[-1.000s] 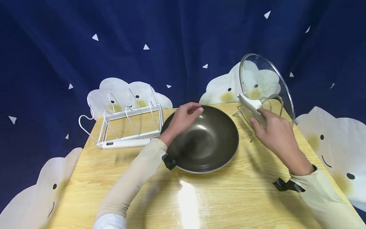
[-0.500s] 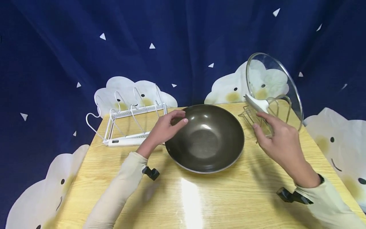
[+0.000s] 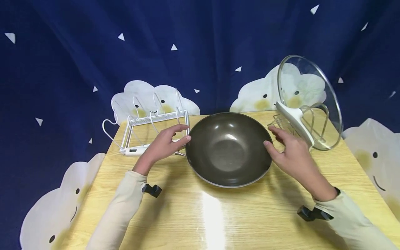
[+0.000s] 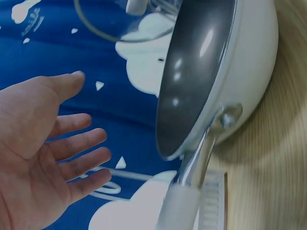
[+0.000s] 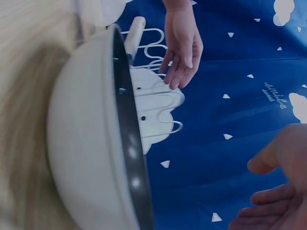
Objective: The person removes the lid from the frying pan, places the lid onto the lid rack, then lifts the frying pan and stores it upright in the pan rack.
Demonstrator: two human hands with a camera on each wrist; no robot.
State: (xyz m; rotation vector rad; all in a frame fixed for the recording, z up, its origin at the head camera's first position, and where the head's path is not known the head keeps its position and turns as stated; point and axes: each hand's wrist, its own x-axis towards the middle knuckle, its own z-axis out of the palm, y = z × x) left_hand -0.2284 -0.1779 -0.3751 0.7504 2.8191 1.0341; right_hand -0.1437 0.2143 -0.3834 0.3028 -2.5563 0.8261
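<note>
A deep wok [image 3: 229, 149] stands on the table, dark inside and white outside. Its white handle [image 3: 137, 150] points left from a metal joint. My left hand [image 3: 162, 146] is over that handle, thumb and fingers spread beside the wok's left rim; the left wrist view shows its palm holding nothing. At the opposite rim is my right hand [image 3: 292, 156], its thumb and forefinger apart, fingertips right at the edge in the head view. Behind it, a round glass lid with a white grip [image 3: 292, 116] leans upright in a small wire stand [image 3: 276, 119].
A white wire rack [image 3: 159, 118] with several upright loops sits at the table's back left, just behind the wok handle. A dark blue curtain [image 3: 206, 45] with white clouds hangs behind the wooden table [image 3: 187, 215].
My left hand has moved left, from above the wok to beside its left rim. The right hand has left the lid's grip and come over to the wok's right rim.
</note>
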